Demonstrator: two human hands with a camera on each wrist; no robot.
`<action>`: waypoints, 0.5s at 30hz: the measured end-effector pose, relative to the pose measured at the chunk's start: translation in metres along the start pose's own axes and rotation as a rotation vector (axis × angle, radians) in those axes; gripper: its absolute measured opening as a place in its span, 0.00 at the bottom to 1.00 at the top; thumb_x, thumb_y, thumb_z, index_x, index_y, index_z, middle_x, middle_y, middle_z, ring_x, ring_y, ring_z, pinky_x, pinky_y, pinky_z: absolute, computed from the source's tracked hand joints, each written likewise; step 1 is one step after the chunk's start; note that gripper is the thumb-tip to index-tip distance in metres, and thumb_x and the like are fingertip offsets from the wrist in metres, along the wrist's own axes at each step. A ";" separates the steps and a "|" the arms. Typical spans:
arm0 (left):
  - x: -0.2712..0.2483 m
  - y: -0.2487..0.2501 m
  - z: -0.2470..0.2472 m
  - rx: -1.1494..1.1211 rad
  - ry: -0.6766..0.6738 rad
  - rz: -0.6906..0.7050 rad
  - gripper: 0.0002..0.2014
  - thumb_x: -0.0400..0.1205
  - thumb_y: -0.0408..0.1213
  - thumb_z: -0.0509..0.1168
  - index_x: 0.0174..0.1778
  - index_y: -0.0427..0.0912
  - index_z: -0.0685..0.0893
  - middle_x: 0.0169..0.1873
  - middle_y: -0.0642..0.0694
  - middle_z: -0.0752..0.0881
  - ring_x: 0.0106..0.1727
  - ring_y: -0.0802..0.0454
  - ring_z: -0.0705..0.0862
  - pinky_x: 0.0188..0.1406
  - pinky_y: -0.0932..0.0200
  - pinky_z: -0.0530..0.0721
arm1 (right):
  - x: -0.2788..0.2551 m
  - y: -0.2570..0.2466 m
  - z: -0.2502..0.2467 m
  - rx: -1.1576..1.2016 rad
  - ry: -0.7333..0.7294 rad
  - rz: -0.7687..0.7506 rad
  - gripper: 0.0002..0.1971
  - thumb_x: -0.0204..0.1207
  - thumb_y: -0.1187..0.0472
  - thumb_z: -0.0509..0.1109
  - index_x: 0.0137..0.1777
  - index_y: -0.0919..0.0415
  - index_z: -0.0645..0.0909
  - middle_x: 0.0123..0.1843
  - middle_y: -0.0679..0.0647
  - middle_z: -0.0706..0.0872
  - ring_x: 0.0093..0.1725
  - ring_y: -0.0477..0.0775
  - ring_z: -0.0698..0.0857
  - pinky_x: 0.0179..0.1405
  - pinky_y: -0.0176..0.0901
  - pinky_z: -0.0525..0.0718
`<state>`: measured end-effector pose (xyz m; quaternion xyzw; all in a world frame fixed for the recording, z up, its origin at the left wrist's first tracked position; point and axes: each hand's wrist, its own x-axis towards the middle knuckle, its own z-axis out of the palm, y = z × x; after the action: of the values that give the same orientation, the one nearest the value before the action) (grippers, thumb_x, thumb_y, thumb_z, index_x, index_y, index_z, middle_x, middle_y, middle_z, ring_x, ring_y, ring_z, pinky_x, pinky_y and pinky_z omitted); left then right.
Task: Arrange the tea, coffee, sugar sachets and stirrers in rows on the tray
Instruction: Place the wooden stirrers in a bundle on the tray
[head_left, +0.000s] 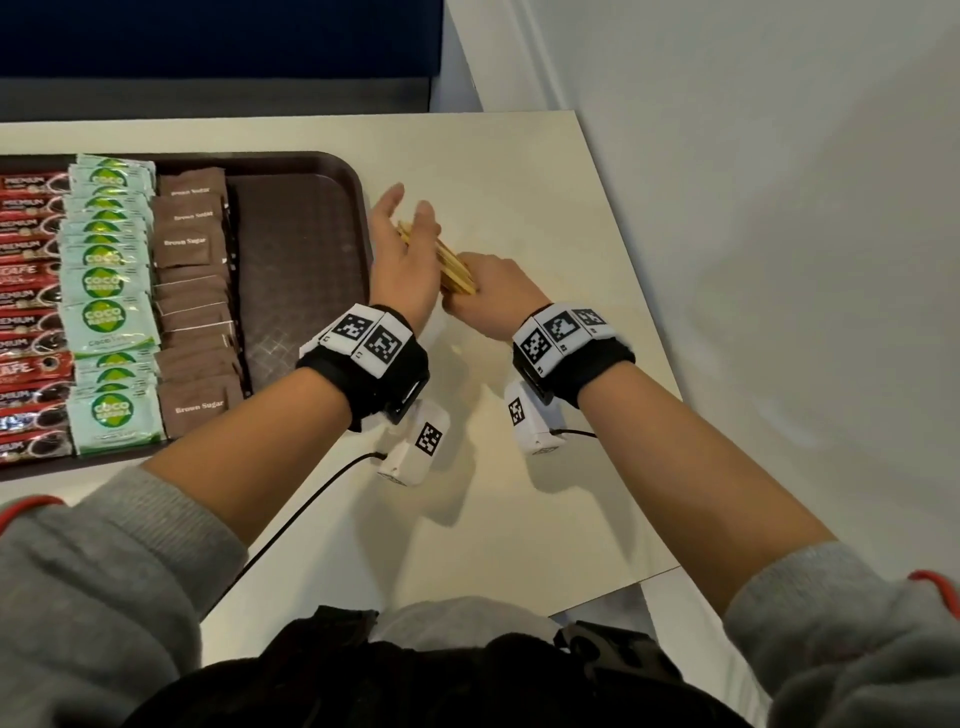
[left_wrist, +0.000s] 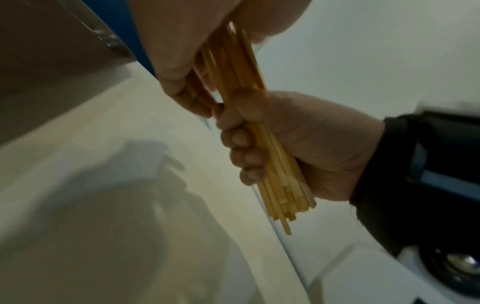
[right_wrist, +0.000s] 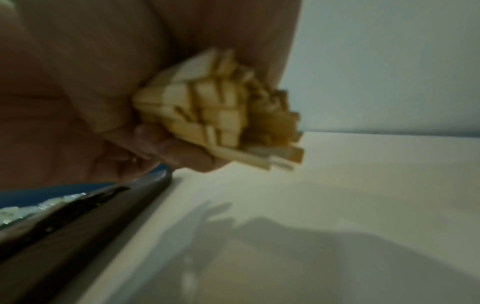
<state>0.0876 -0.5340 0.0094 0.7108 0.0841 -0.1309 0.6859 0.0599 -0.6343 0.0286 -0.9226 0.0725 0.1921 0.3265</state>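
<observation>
A bundle of wooden stirrers (head_left: 457, 270) is held over the table just right of the brown tray (head_left: 301, 249). My right hand (head_left: 488, 291) grips its near end in a fist; the left wrist view shows those fingers (left_wrist: 241, 156) wrapped round the sticks (left_wrist: 233, 67). My left hand (head_left: 400, 244) holds the far end between thumb and fingers. In the right wrist view the cut ends of the stirrers (right_wrist: 223, 115) stick out of my palm. On the tray lie rows of red coffee sticks (head_left: 31, 312), green tea sachets (head_left: 109, 291) and brown sugar sachets (head_left: 192, 291).
The tray's right-hand strip is bare beside the sugar row. The cream table (head_left: 519, 467) ends at a white wall on the right. Cables run from both wrist cameras across the table toward me.
</observation>
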 end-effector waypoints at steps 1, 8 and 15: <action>-0.002 0.003 -0.007 -0.020 0.054 0.051 0.21 0.87 0.48 0.51 0.77 0.56 0.60 0.63 0.43 0.81 0.59 0.51 0.84 0.63 0.49 0.81 | 0.001 -0.008 0.002 0.002 -0.005 -0.018 0.11 0.75 0.63 0.65 0.33 0.51 0.69 0.33 0.50 0.78 0.32 0.50 0.77 0.27 0.35 0.70; 0.002 0.015 -0.069 0.118 0.151 0.190 0.12 0.85 0.45 0.56 0.39 0.55 0.81 0.34 0.57 0.84 0.40 0.57 0.83 0.54 0.47 0.84 | 0.008 -0.061 0.025 -0.098 -0.034 -0.103 0.02 0.74 0.62 0.66 0.43 0.58 0.74 0.37 0.53 0.79 0.34 0.53 0.78 0.27 0.35 0.71; 0.003 0.020 -0.123 0.179 0.162 0.270 0.09 0.77 0.37 0.67 0.47 0.51 0.74 0.35 0.59 0.78 0.33 0.65 0.77 0.41 0.64 0.80 | 0.015 -0.110 0.050 -0.103 -0.003 -0.153 0.13 0.73 0.59 0.69 0.56 0.62 0.79 0.43 0.54 0.82 0.39 0.53 0.82 0.32 0.36 0.76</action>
<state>0.1054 -0.4120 0.0307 0.7820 0.0307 0.0129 0.6223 0.0872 -0.5178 0.0502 -0.9407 -0.0086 0.1717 0.2923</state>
